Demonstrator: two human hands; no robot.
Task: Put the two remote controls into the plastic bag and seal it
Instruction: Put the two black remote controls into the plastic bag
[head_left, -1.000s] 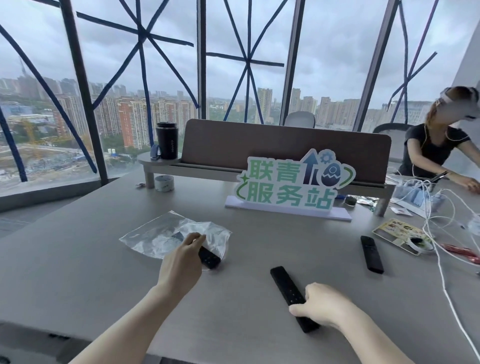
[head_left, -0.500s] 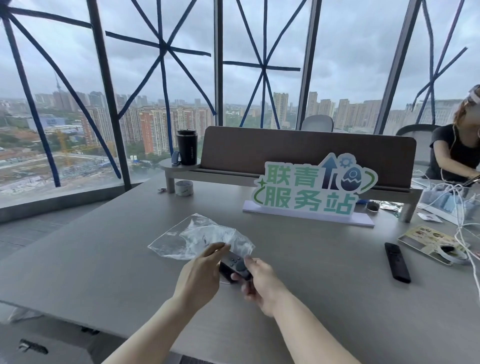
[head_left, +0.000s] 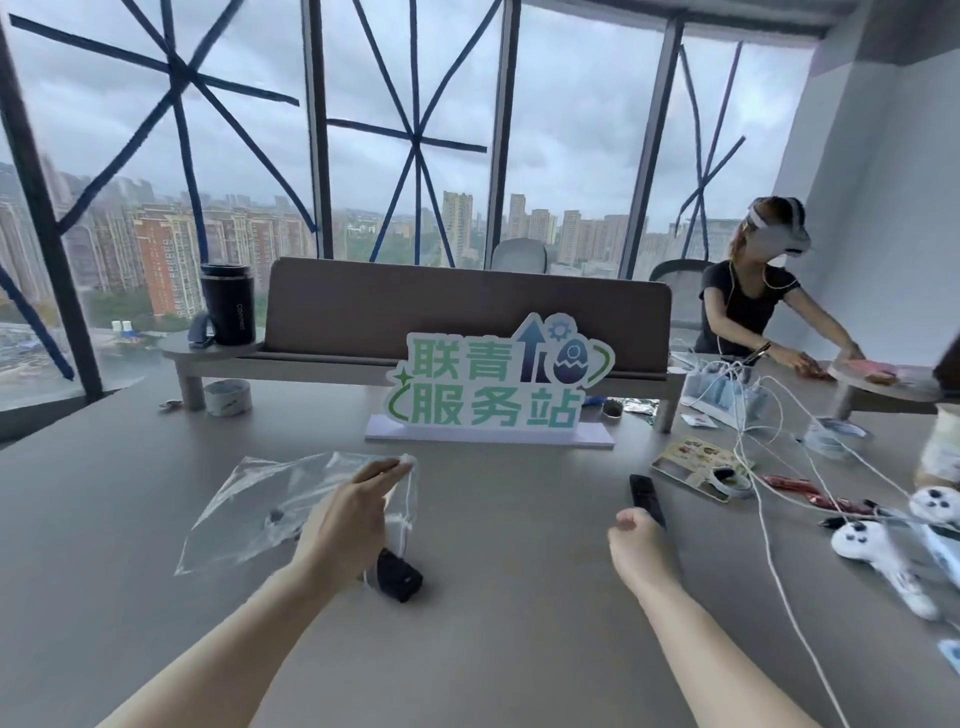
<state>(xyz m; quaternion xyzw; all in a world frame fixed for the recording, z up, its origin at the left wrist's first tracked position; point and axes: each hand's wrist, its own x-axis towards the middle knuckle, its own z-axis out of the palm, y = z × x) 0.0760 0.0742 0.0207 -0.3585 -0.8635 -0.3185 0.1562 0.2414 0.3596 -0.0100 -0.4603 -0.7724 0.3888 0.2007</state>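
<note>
Trouble from here would most likely start at the mouth of the clear crinkled plastic bag (head_left: 270, 506), which lies flat on the grey table (head_left: 519, 649). The left hand (head_left: 345, 525) pinches the bag's near edge, fingers closed on the film, and one slim black remote control (head_left: 397, 576) sits at that opening, its near end showing below the hand. How much of it is inside I cannot tell. If the film slips from the pinch, the mouth could collapse and this remote could slide back out.

The right hand (head_left: 636, 535) has its fingers curled loosely at the near end of a second black remote control (head_left: 647, 499), lying well to the right of the bag; whether it already grips it I cannot tell. A fumbled pickup could push that remote towards the white cables (head_left: 758, 457) nearby, and a snagged cable could drag clutter along. Two long remotes in a limp bag may also block the seal strip.

Count: two remote controls, one plastic bag, two hands, two white game controllers (head_left: 867, 545) at the right edge.
</note>
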